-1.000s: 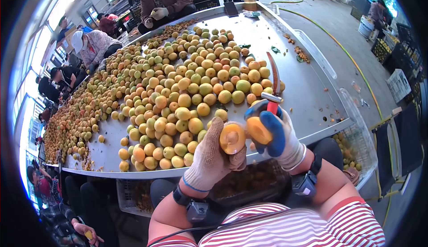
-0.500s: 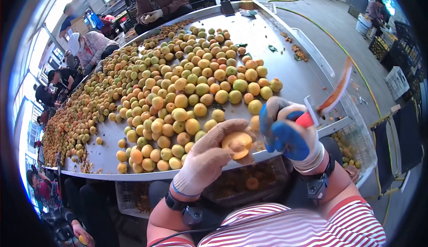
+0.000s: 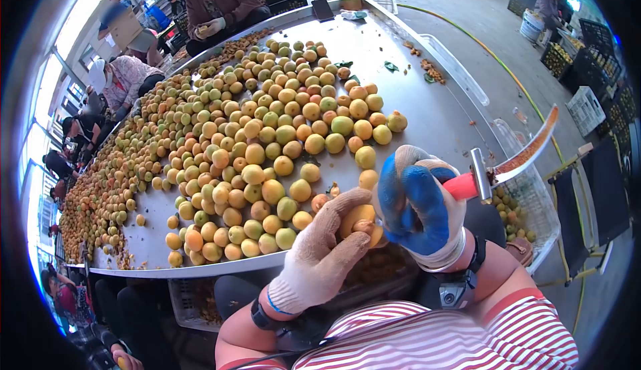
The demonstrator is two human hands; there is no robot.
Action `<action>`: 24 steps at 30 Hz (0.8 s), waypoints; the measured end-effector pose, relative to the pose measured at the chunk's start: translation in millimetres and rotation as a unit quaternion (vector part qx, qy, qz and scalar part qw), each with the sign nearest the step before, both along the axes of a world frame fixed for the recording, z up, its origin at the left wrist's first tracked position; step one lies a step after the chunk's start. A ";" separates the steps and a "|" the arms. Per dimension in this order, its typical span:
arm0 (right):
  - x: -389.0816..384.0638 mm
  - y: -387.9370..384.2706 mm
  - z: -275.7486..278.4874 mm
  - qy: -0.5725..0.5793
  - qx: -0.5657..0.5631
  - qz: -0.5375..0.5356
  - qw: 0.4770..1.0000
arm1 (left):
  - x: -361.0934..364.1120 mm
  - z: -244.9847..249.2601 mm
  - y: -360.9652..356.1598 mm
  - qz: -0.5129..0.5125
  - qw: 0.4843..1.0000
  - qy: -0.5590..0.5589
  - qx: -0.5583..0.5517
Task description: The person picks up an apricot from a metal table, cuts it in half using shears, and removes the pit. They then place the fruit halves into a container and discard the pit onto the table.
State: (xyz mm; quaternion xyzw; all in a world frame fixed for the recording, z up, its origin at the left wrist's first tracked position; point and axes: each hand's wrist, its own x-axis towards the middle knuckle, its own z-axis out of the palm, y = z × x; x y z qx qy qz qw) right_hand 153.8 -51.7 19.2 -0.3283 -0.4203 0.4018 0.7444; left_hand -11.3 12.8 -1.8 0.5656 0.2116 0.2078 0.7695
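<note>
My left hand (image 3: pixel 319 255), in a white knit glove stained brown at the fingers, is closed around a cut apricot (image 3: pixel 354 219). Its orange flesh faces up, and a brownish lump shows by my thumb. My right hand (image 3: pixel 422 204) wears a blue-coated glove and is wrapped round the red handle of a curved knife (image 3: pixel 534 149). The blade points up and to the right, smeared orange-brown. My right fingertips are right beside the apricot. Many whole apricots (image 3: pixel 272 190) lie on the metal table (image 3: pixel 427 113) beyond my hands.
Below the table edge stands a crate (image 3: pixel 190 296) with scraps, and a clear crate of fruit (image 3: pixel 511 220) sits at my right. A folding chair (image 3: pixel 584 203) is farther right. Several people work along the left and far sides, including a person (image 3: pixel 220 3) at the far edge.
Both hands have drawn together, the right fingers now beside the apricot. The knife blade has swung lower and outward to the right. The view has shifted slightly.
</note>
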 end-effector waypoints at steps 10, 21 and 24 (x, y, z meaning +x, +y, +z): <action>-7.2 19.8 -27.0 0.044 0.014 -0.091 0.995 | 9.0 -28.3 -6.5 0.053 0.924 0.042 0.376; -3.5 25.9 -32.1 0.099 -0.110 -0.105 0.983 | 19.8 -36.4 1.3 0.023 0.947 0.062 0.314; -1.1 25.4 -38.0 0.136 -0.079 -0.074 0.985 | 16.7 -28.7 1.5 -0.009 0.973 0.064 0.220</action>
